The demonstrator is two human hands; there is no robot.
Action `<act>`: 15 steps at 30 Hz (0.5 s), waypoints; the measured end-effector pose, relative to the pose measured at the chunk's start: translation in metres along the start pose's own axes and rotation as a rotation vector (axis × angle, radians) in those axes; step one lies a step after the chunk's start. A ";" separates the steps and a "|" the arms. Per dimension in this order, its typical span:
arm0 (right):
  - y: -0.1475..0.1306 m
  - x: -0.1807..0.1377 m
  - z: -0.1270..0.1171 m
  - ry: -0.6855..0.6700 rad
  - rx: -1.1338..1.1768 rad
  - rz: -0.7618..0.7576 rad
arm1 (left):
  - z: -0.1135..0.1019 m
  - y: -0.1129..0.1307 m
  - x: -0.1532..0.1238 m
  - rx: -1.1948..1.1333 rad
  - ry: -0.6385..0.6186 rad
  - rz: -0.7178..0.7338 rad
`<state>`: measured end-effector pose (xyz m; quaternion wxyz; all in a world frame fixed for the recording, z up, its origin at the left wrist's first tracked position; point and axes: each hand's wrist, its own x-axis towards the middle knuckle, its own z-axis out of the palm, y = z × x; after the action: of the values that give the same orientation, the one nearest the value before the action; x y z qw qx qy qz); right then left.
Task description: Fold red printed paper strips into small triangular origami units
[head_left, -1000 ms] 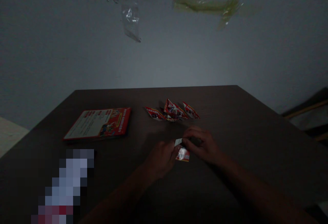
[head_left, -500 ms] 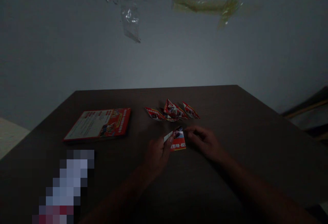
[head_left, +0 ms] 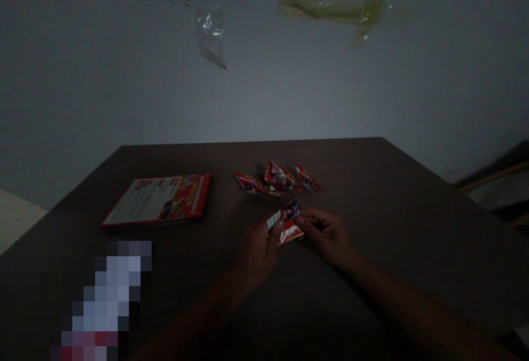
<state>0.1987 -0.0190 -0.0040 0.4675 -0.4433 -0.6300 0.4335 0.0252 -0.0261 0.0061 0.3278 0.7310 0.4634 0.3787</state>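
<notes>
Head view: we work over the dark brown wooden surface (head_left: 413, 229). The flat red-and-white printed booklet (head_left: 159, 199) lies to our left, and the cluster of small red folded paper shapes (head_left: 278, 181) sits just beyond. Our left hand (head_left: 256, 251) and right hand (head_left: 328, 235) both pinch the small red-and-white printed paper piece (head_left: 287, 223), held just above the surface between them. We judge the fold goes best with edges aligned and fingertips close together.

Folded paper piece (head_left: 286, 223): small, red and white print, partly creased, tilted, raised just above the dark table, near the folded pieces.
</notes>
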 end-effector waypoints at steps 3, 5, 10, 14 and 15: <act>-0.002 0.001 0.000 0.028 0.006 -0.027 | 0.000 0.000 0.000 -0.018 -0.054 -0.005; -0.003 0.002 -0.001 0.052 0.010 -0.023 | -0.001 0.000 0.000 -0.028 -0.091 -0.015; -0.002 0.008 -0.009 0.233 0.044 0.013 | 0.002 0.000 -0.001 0.000 -0.203 -0.003; -0.003 0.009 -0.013 0.214 0.079 -0.021 | 0.005 -0.005 -0.001 -0.242 -0.161 -0.084; -0.003 0.009 -0.013 0.186 0.078 -0.023 | 0.006 -0.008 0.000 -0.340 -0.122 -0.129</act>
<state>0.2097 -0.0095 0.0031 0.5457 -0.4560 -0.5717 0.4092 0.0272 -0.0243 -0.0032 0.4976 0.6557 0.4178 0.3845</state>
